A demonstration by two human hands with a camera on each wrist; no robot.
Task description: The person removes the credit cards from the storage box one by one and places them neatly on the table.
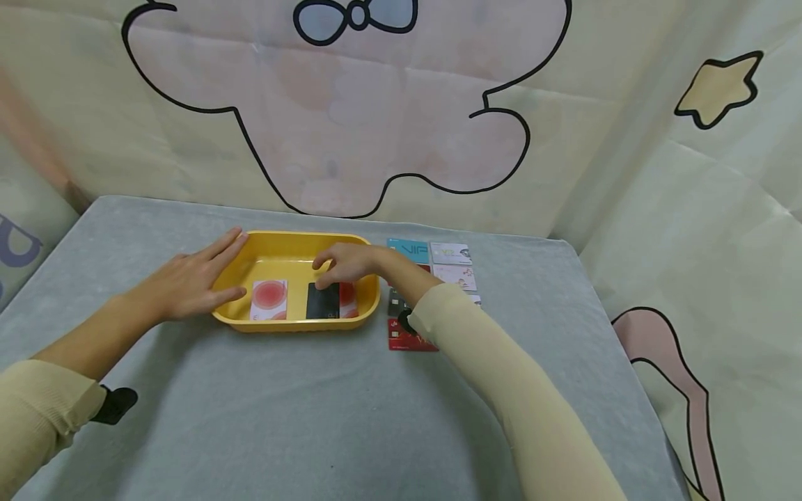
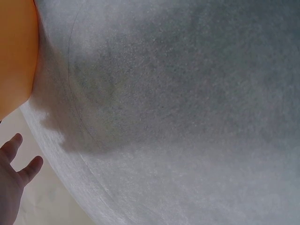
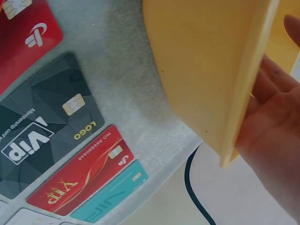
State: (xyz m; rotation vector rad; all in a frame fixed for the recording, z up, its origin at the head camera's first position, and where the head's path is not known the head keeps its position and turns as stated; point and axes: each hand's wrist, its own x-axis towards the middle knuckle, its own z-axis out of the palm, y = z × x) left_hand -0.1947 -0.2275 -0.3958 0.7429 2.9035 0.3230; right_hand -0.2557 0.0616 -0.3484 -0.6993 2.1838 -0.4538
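Note:
A yellow tray (image 1: pixel 301 325) stands on the cloth-covered table. My left hand (image 1: pixel 191 282) lies along its left end with the fingers extended, fingertips at the rim and thumb over the near-left corner. My right hand (image 1: pixel 351 263) reaches over the tray's right end, fingers bent, a gap between thumb and index finger. Its thumb tip overlaps the top edge of a black card (image 1: pixel 322 305) in the tray. Beside that card shows part of a red-and-pink card (image 1: pixel 347 303). A pale card with a pink-red circle (image 1: pixel 269 298) lies in the tray's left half.
Right of the tray, cards lie in columns, partly hidden by my right arm: a teal VIP card (image 3: pixel 112 194), a red VIP card (image 3: pixel 82 171), a black VIP card (image 3: pixel 51 126), another red card (image 3: pixel 28 47) and several pale cards (image 1: pixel 451 254). A printed curtain (image 1: pixel 407 139) hangs behind the table.

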